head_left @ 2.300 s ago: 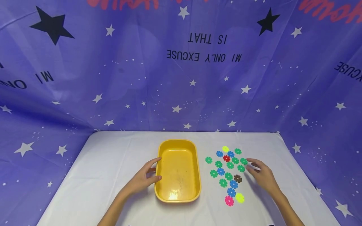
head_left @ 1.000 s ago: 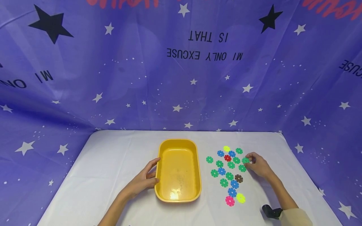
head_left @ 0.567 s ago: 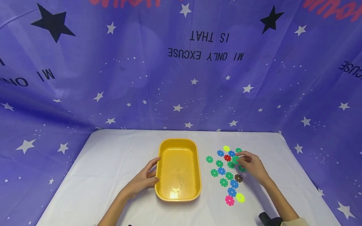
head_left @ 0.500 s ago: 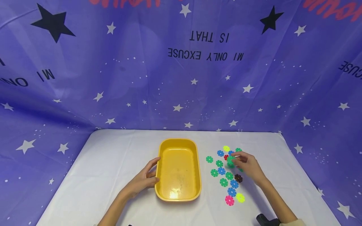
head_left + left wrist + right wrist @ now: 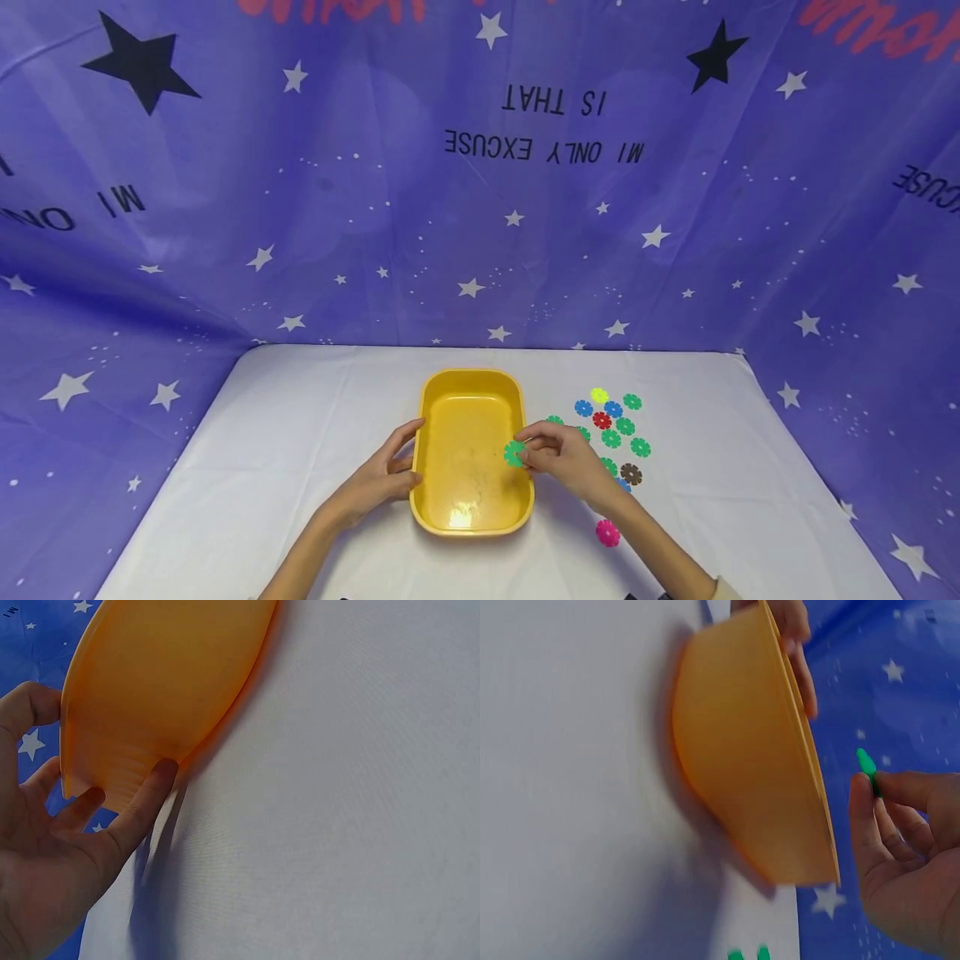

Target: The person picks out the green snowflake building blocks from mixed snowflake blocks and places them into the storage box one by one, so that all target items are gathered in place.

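My left hand (image 5: 377, 483) holds the left side of a yellow plastic tray (image 5: 471, 532). In the left wrist view, some fingers of that hand (image 5: 60, 877) reach the tray's rim and another lies against its outer wall (image 5: 180, 667). My right hand (image 5: 573, 467) pinches a green notched disc (image 5: 513, 453) between thumb and fingers, over the tray's right rim. The right wrist view shows this green disc (image 5: 866, 762) edge-on, above the tray's rim (image 5: 810, 757). Several more discs lie right of the tray, including a red disc (image 5: 602, 421), a brown disc (image 5: 632, 474) and a pink disc (image 5: 608, 533).
A white cloth (image 5: 300, 392) covers the table. Purple-blue fabric (image 5: 420, 233) with stars and lettering hangs behind and at both sides. My right hand and forearm hide part of the group of discs in the head view.
My right hand took the green disc from the right edge of the group, lifted it and carried it left to the tray. My left hand stays at the tray's left side.
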Demonstrator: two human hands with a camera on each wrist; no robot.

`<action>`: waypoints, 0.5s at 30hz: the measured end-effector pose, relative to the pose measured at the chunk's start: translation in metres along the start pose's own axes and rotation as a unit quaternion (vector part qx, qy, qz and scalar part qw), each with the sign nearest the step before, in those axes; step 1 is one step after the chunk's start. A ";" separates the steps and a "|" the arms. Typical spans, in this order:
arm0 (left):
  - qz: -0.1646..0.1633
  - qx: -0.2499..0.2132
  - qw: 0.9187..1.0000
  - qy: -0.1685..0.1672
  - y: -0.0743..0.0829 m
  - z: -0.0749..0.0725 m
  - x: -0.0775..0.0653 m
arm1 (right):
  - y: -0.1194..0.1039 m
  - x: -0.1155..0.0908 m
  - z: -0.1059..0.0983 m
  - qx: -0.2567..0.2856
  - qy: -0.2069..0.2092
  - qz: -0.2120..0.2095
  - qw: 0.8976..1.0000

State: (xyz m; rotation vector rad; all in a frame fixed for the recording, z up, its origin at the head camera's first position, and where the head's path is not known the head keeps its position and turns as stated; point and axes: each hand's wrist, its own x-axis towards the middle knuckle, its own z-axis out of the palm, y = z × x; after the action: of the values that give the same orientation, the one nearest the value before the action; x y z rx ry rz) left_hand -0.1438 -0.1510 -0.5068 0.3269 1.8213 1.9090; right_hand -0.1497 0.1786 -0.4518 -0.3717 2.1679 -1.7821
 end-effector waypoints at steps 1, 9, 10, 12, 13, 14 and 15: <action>-0.002 0.000 1.000 0.002 0.000 0.000 0.000 | 0.000 0.002 0.006 0.007 -0.005 0.002 1.000; -0.002 0.000 1.000 0.003 0.000 0.001 0.000 | 0.001 0.014 0.043 0.016 -0.026 0.011 0.999; -0.001 0.000 1.000 0.003 -0.001 0.000 0.000 | 0.000 0.016 0.047 0.009 -0.027 0.016 0.999; -0.001 0.000 1.000 0.003 -0.001 0.000 0.000 | 0.001 0.020 0.054 -0.004 -0.035 0.028 0.999; -0.001 0.001 1.000 0.003 -0.001 0.000 0.000 | 0.000 0.021 0.058 -0.011 -0.041 0.032 0.999; -0.001 0.001 1.000 0.003 0.000 0.000 0.000 | 0.000 0.022 0.061 -0.018 -0.047 0.036 0.998; -0.001 0.001 1.000 0.003 0.000 0.000 0.000 | 0.000 0.024 0.065 -0.025 -0.054 0.039 0.997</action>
State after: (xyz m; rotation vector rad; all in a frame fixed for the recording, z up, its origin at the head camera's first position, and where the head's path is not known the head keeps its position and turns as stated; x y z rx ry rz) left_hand -0.1435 -0.1508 -0.5071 0.3217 1.8267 1.9088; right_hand -0.1457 0.1111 -0.4652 -0.3796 2.1261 -1.6299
